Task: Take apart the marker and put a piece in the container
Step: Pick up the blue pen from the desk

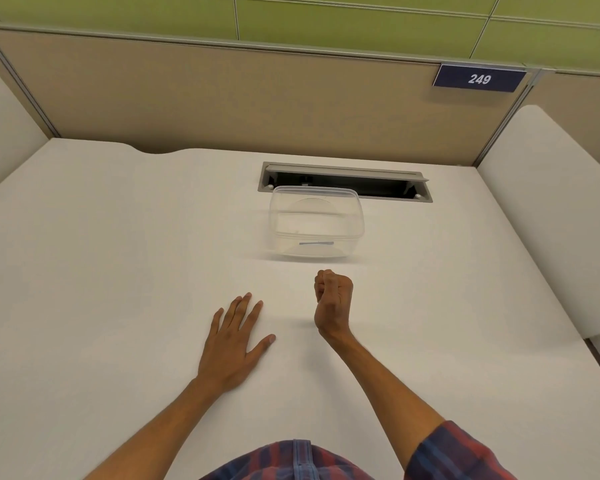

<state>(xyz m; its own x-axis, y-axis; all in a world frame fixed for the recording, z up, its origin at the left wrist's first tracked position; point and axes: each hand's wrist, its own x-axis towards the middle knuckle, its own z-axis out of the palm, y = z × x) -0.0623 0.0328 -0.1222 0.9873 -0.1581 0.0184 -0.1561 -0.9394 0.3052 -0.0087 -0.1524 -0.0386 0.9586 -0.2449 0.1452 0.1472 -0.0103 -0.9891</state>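
Our left hand [234,344] lies flat and open on the table [118,271], holding nothing. Our right hand [333,299] is a closed fist just before the clear container [316,221]; we cannot tell its contents. No marker shows.

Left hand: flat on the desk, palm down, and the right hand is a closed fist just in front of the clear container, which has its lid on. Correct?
One error: the container has no lid on; the head view shows its top open. The rest holds: the left hand lies flat, palm down, on the desk, and the right hand is a closed fist just in front of the container.
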